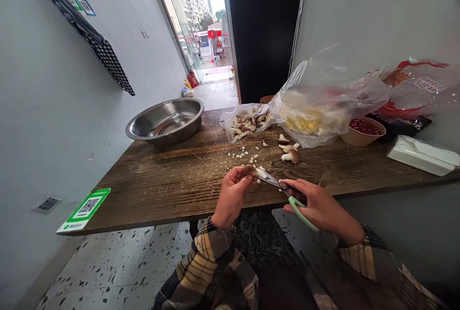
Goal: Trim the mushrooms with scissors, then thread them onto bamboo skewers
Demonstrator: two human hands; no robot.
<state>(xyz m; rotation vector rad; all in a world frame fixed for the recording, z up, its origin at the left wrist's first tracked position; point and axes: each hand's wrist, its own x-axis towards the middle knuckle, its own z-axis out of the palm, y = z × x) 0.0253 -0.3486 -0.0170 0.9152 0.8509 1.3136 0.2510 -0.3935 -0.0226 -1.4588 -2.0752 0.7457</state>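
My left hand (233, 194) is closed around a mushroom (259, 172) with a brown cap and a white stem. The stem points right, toward the scissors (271, 180). My right hand (315, 204) grips the scissors by their pale green handles, and the blades lie at the stem's end. Just beyond the hands, small white stem pieces (251, 159) are scattered on the wooden table (161, 185). A few loose mushrooms (290, 156) lie to the right of these pieces. Farther back, an open plastic bag (247, 123) holds many more mushrooms.
A wide metal basin (165, 123) stands at the back left. On the right are a plastic bag with yellowish contents (309, 120), a bowl of red bits (364, 130) and a tissue pack (422, 155). A green QR-code card (85, 209) lies at the left corner.
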